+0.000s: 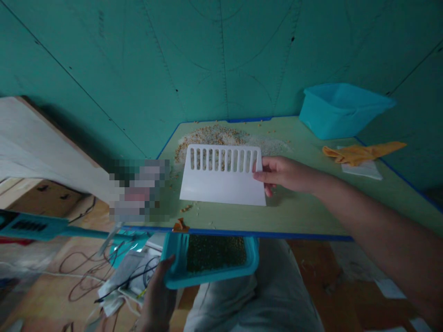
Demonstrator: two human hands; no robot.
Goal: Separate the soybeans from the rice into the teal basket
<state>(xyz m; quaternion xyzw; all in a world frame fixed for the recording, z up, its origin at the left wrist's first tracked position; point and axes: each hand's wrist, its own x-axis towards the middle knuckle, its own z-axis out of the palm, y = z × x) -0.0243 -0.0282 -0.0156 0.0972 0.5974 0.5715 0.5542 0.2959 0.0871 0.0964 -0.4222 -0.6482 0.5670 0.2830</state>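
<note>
My right hand (277, 174) grips the right edge of a white plastic plate (223, 186) with a row of slots along its upper part. The plate stands tilted over the table, partly in front of a spread of yellow kernels and white grains (214, 133). Below the table's front edge, my left hand (161, 290) holds a teal tray (207, 278) by its left side. Dark green and yellowish grains (216, 252) lie in that tray. The table edge hides the tray's far rim.
On the pale green, blue-edged table (304, 212), a teal bin (341, 113) stands at the back right. Near it, an orange cloth (360, 154) lies on a white sheet (367, 170). An orange scrap (180, 226) sits at the front edge. Cables (81, 272) cover the floor at left.
</note>
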